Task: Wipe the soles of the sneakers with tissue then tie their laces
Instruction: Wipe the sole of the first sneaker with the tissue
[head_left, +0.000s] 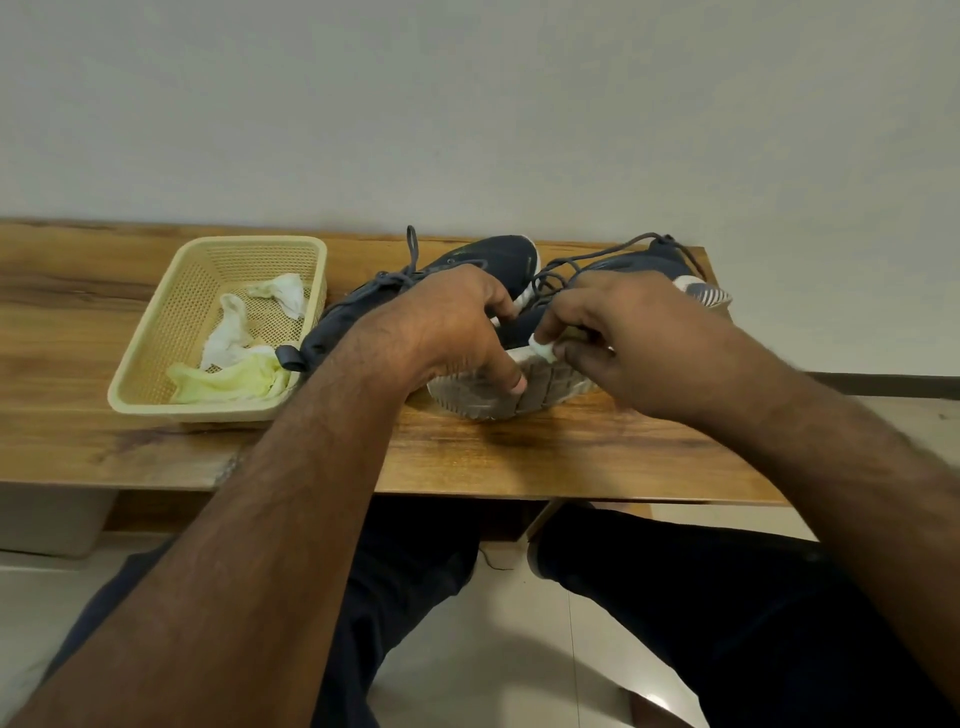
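Two dark blue sneakers lie on the wooden table (519, 457). The left sneaker (498, 260) lies upright behind my left hand. The right sneaker (644, 265) is tipped on its side, its pale grey sole (540, 389) turned toward me, its loose laces (587, 260) trailing over it. My left hand (457, 322) grips this sneaker from above, thumb on the sole. My right hand (628, 343) pinches a small white wad of tissue (543, 349) and presses it against the sole's upper edge.
A cream plastic basket (156, 358) stands at the left of the table with several crumpled white and yellowish tissues (234, 332) in it. A plain wall rises behind the table. My legs in dark trousers (727, 597) are below the table's front edge.
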